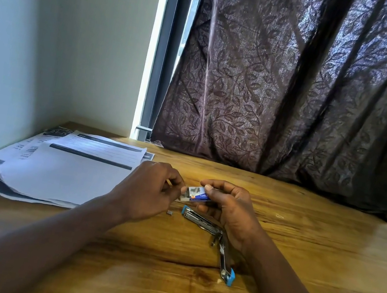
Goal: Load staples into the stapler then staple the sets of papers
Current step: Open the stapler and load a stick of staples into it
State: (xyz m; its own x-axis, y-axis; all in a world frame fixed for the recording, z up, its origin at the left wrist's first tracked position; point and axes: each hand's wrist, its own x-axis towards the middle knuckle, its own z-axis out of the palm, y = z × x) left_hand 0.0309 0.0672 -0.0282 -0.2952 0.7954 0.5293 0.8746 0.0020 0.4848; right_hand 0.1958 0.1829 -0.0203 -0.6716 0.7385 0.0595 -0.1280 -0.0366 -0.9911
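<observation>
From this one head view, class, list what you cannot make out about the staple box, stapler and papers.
- Small blue and white staple box: contents hidden by the left hand and right hand.
- Opened metal stapler with blue ends: hinge partly behind the right hand; whether it is loaded is too small to tell.
- Printed white papers: text blurred, lower sheets covered.

A single wide-angle view, worn on the person's head, looks forward and down across the desk [299, 242]. It sits close above the near edge, so both forearms run in from the bottom corners of the frame and meet near the middle. The desk's far edge crosses the frame just below mid-height, meeting a wall [37, 41] at the far left corner and a dark curtain [288, 85] along the rest. Straight lines bow toward the frame's borders.
</observation>
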